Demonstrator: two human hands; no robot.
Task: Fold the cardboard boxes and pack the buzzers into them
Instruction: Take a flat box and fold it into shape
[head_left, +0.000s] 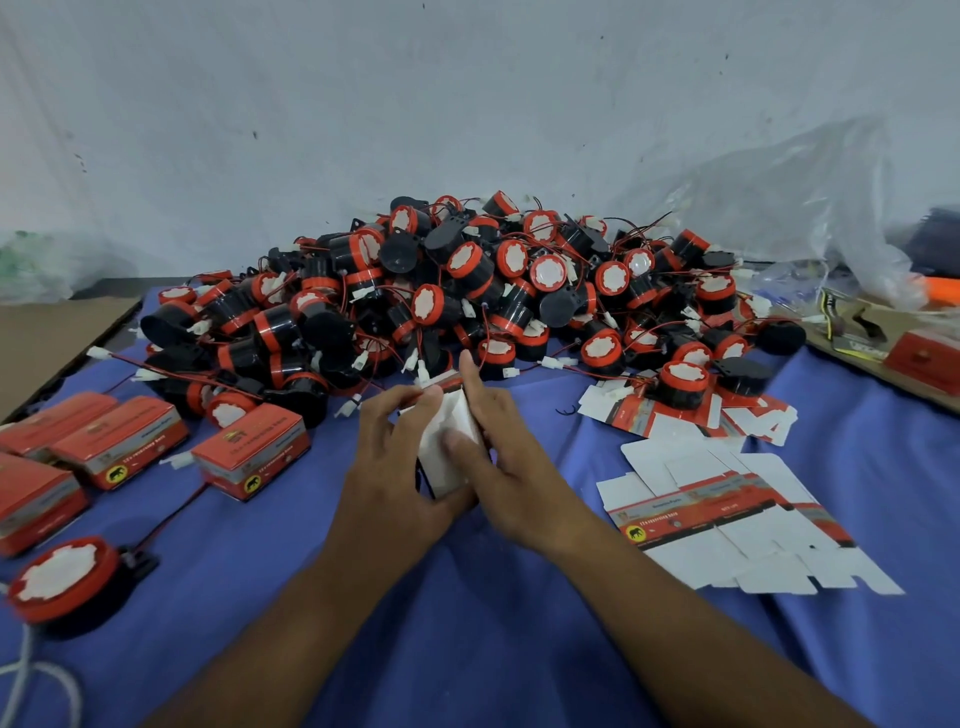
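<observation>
Both hands are together at the middle of the table, clamped on 1 half-folded cardboard box. The left hand pinches its far left edge, and the right hand grips its right side with the thumb pressed on the white panel and the index finger stretched out to the far side.

The box's long axis runs near to far, tilted slightly, with its red printed end pointing away. Whether its ends are closed yet I cannot tell.

The pile of buzzers lies straight beyond that far end, just past the fingertips. The right index finger is nearest it, so picking one probably falls to the right hand. 1 lone buzzer sits near left, well apart from the hands.

Finished boxes stand to the left, and flat box blanks lie to the right.

Everything rests on a blue cloth, with a pale wall behind and a clear plastic bag at far right.
</observation>
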